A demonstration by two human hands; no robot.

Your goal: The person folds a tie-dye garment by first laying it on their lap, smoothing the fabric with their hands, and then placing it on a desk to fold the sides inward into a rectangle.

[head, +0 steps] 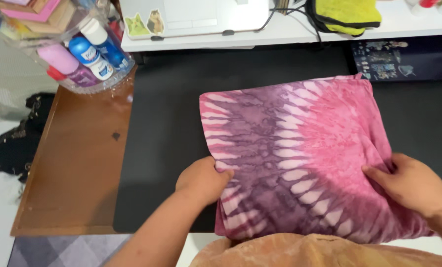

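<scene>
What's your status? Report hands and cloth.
Left hand grips cloth edge. Right hand pinches right side. Cloth folded flat on mat. Nothing in the way.

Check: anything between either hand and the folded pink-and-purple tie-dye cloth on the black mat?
Nothing visible. The left hand grips the left edge of the folded pink-and-purple tie-dye cloth, and the right hand rests on its right edge. Both touch it directly. The black mat around the cloth shows no other item near the hands.

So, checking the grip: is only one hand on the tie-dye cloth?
No: the left hand and right hand each press an edge of the tie-dye cloth.
</scene>
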